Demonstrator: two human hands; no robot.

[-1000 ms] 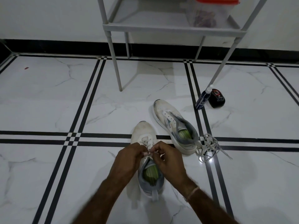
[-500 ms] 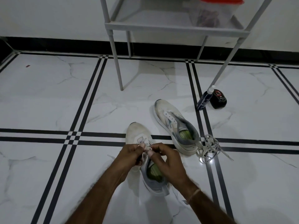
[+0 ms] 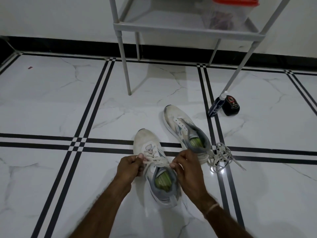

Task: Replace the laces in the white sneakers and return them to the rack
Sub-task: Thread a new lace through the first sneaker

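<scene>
A: What could go wrong from here?

B: Start at the pinch. The left hand (image 3: pixel 129 166) and right hand (image 3: pixel 187 166) each nip one end of the lace (image 3: pixel 157 161), which runs taut between them over the near shoe (image 3: pixel 149 140). If one side pulls harder, I'd expect uneven ends. Nothing pins the shoe down, so a sharp tug could skid it on the glossy floor (image 3: pixel 51 103). So thin a pinch could also slip and let the lower rows go slack.

A: How closed are the hands?

B: Both are clenched, with the fingers curled in and thumb and forefinger clamped on the lace. The left is at 9 o'clock of the tongue, the right at 3 o'clock. I cannot tell whether the knuckles rest on the shoe.

A: And further out?

B: The near shoe lies on the floor with its toe toward 12 o'clock and its lower eyelets crossed. The far shoe (image 3: pixel 176 117) sits at 1 o'clock with bare eyelets. A loose lace (image 3: pixel 221 157) is heaped at its heel, at 3 o'clock from the hands, and it could snag or tangle. The rack (image 3: pixel 171 30) stands at 12 o'clock, well apart. A bottle (image 3: pixel 214 107) and a tin (image 3: pixel 230 105) at 2 o'clock, beside the rack's leg, could be knocked when the shoes are put back.
</scene>
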